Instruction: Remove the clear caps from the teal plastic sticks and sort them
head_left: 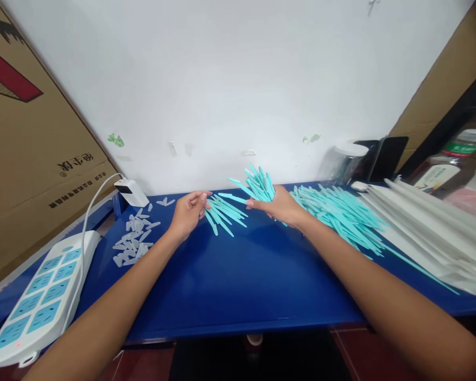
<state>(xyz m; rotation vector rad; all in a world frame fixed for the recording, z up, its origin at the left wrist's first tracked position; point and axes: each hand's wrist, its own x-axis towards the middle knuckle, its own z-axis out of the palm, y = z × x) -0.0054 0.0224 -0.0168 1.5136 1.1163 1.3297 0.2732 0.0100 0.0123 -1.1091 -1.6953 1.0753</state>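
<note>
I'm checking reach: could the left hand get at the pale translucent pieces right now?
Probably yes: the left hand is close to the pieces, with just blue tabletop between. Its fingers are at turquoise sticks, though, perhaps holding some.

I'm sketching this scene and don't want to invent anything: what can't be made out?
All in the head view:
- Turquoise sticks in the right hand: gripped parts, hidden by the hand.
- Turquoise pile: exact count; sticks overlap.
- Bottle: label wording, blurred.
- Cardboard box: full extent, cut off by the left edge.
</note>
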